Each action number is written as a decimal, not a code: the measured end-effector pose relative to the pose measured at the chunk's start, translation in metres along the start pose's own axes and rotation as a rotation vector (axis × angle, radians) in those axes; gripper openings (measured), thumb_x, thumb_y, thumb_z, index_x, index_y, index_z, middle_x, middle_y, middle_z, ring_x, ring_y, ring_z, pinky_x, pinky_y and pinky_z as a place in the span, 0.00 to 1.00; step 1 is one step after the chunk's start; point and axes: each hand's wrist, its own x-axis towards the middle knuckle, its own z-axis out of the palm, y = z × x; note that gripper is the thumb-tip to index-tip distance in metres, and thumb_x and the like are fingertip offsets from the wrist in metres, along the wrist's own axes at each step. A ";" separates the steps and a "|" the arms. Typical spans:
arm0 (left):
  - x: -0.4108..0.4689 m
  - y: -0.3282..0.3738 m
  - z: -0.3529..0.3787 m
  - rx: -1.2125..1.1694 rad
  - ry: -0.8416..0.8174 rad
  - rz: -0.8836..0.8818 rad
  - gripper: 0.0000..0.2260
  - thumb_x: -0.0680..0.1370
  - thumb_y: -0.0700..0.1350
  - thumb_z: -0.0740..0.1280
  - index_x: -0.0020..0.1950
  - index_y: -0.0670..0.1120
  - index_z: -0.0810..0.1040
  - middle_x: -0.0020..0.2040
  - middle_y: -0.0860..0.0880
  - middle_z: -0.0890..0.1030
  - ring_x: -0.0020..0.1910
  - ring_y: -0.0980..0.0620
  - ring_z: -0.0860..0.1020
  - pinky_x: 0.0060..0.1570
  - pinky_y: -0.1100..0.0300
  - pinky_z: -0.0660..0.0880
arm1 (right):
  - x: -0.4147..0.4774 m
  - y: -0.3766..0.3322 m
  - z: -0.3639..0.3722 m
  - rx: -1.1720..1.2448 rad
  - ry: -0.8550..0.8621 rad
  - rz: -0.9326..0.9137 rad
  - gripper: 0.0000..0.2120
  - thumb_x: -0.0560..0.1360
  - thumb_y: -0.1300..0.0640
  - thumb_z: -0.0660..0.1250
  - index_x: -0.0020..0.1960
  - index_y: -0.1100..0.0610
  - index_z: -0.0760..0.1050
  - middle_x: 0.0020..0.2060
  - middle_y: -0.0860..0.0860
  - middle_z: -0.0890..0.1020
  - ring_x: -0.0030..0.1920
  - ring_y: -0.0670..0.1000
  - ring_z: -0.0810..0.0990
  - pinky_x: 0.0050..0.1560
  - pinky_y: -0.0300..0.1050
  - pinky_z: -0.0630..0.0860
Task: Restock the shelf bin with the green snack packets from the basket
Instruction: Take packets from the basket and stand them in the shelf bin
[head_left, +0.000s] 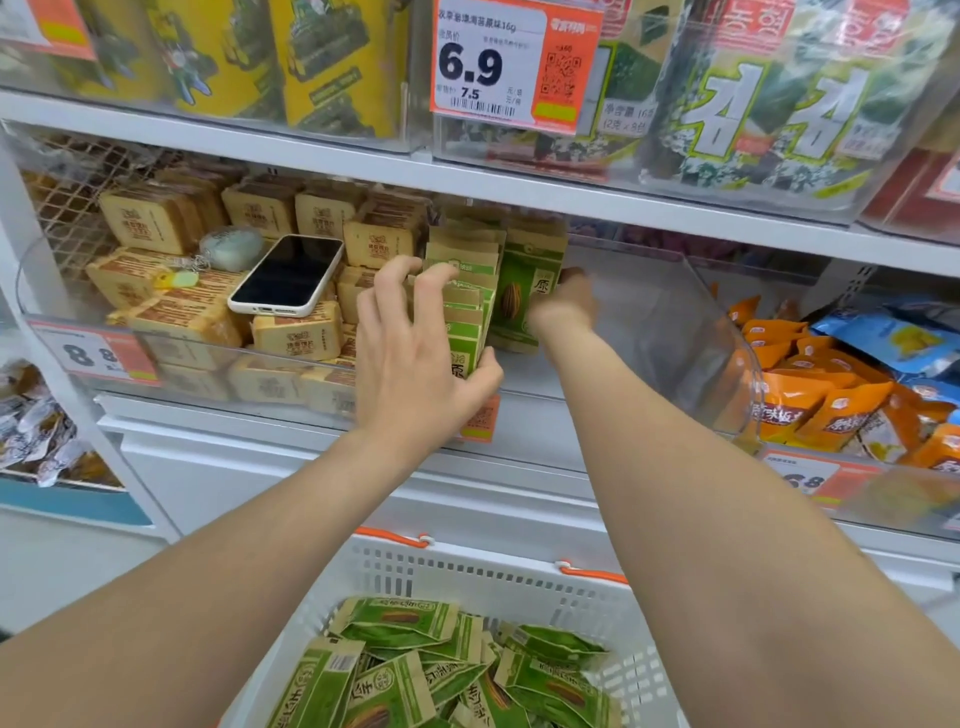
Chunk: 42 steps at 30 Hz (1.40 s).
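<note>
Several green snack packets (470, 312) stand upright in a row at the left end of the clear shelf bin (675, 332). My left hand (410, 358) grips this row, fingers curled over the tops and thumb against the front packet. One more green packet (524, 296) stands just to the right. My right hand (563, 306), blurred, holds its right edge, with the fingers partly hidden behind it. At the bottom of the view, the white basket (467, 577) with orange handles holds several more loose green packets (410, 670).
A phone (288, 275) and a keyring lie on tan packets (291, 332) in the bin to the left. Orange and blue packets (815, 405) fill the bin to the right. Seaweed packs (769, 114) and a price tag (514, 62) sit on the shelf above.
</note>
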 end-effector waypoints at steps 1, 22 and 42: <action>0.000 0.000 0.000 -0.001 0.001 0.001 0.33 0.71 0.56 0.73 0.72 0.43 0.71 0.70 0.39 0.69 0.62 0.38 0.71 0.61 0.46 0.72 | 0.001 0.001 0.001 -0.039 0.024 0.009 0.24 0.79 0.61 0.70 0.72 0.58 0.67 0.66 0.59 0.78 0.67 0.60 0.77 0.59 0.49 0.76; -0.002 -0.001 0.000 0.009 -0.010 0.017 0.30 0.71 0.56 0.72 0.69 0.43 0.72 0.67 0.39 0.69 0.60 0.39 0.71 0.57 0.47 0.73 | -0.016 0.012 -0.004 -0.387 -0.271 -0.276 0.18 0.77 0.60 0.68 0.67 0.54 0.77 0.70 0.57 0.63 0.51 0.53 0.70 0.69 0.42 0.69; -0.056 0.001 -0.014 0.100 0.029 0.583 0.06 0.76 0.42 0.68 0.50 0.42 0.77 0.48 0.41 0.76 0.47 0.39 0.73 0.44 0.44 0.70 | -0.142 0.044 -0.078 -0.314 0.186 -0.963 0.08 0.73 0.57 0.61 0.44 0.54 0.79 0.37 0.50 0.81 0.40 0.55 0.78 0.35 0.49 0.74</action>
